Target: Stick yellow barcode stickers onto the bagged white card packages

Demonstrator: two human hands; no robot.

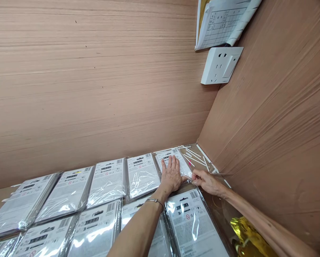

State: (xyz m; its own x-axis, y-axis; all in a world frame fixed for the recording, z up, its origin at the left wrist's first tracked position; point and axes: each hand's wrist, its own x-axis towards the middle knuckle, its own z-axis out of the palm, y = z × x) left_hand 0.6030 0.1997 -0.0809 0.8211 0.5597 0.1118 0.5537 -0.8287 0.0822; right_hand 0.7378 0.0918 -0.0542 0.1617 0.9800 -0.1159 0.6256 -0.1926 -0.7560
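My left hand lies with spread fingers on a flat package in a clear plastic bag, in the back row by the corner. My right hand is closed in a pinch at that bag's near right edge, close to my left thumb. The pinched spot looks like clear film; its exact detail is too small to tell. A thin pale strip shows just beyond the right hand. In front of both hands lies another bagged package with printed text, a barcode and a hanging slot.
More bagged packages lie in overlapping rows to the left. Loose white strips are scattered in the back right corner. Wooden panels rise behind and at right, with a socket and papers above. Crumpled gold foil sits below my right forearm.
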